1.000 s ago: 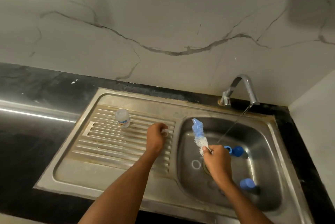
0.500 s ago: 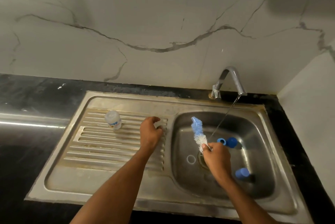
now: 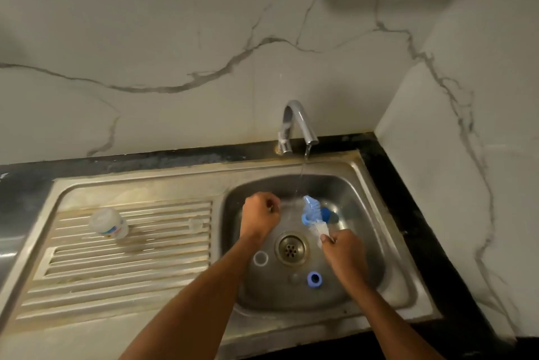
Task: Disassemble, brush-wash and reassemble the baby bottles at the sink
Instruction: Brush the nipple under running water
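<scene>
Right hand (image 3: 345, 254) holds the bottle brush (image 3: 313, 215) in a tight grip under the tap's (image 3: 297, 123) stream; left hand (image 3: 261, 215), fingers curled, grip contents unclear, hovers over the sink (image 3: 388, 281).

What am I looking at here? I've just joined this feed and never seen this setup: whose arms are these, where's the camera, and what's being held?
There is no machine: a person wears a camera on the head, looking down at their own bare arms over a steel sink. The right hand grips a blue and white bottle brush near the running tap. The left hand is curled over the basin; whether it holds anything cannot be told. In the basin lie a clear ring, a blue collar and another blue part behind the brush. On the ribbed drainboard stand a bottle and a small clear part.
</scene>
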Motion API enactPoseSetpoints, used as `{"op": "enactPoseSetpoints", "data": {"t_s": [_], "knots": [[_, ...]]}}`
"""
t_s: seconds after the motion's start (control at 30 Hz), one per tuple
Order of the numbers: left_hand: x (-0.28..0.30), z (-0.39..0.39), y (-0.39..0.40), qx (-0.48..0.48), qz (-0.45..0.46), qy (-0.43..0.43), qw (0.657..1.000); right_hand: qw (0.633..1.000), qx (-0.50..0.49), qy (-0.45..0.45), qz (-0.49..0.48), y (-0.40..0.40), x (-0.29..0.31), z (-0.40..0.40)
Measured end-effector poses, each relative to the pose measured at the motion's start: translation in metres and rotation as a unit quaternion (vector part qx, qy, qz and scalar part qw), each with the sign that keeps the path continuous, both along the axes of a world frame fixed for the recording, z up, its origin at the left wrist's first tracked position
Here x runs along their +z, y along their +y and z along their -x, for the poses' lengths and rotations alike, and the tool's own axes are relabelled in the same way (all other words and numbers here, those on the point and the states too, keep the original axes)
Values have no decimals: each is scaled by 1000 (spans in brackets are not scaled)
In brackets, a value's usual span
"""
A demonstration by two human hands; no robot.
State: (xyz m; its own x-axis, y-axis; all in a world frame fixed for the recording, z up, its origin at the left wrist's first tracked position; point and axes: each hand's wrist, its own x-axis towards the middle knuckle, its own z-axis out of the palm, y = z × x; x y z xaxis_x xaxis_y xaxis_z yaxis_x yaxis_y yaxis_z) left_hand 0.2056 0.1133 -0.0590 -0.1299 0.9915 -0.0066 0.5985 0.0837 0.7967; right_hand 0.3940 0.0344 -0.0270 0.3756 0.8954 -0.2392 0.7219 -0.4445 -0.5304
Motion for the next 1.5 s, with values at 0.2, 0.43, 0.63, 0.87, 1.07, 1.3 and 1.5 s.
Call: {"op": "enactPoseSetpoints", "data": {"t_s": [0.2,0.43,0.63,0.87,1.07,1.3,1.5], "knots": [[-29,-64,0,-98,55,23,993,998,-61,-1,19,-2,-12,-41],[-68,-115,18,-128,84,27,988,998,-51,-2,22,6,-31,-67],[-105,-149,50,-146,115,66,980,997,-70,10,24,23,-47,-75],[-133,-170,80,-173,152,97,968,996,-78,40,28,36,-59,-84],[-158,-175,87,-190,147,106,965,994,-81,49,52,35,-61,-92],[-142,-169,83,-150,109,42,982,993,-91,47,61,33,-55,-94],[-100,-124,59,-19,81,-52,995,995,-76,45,36,34,-35,-87]]}}
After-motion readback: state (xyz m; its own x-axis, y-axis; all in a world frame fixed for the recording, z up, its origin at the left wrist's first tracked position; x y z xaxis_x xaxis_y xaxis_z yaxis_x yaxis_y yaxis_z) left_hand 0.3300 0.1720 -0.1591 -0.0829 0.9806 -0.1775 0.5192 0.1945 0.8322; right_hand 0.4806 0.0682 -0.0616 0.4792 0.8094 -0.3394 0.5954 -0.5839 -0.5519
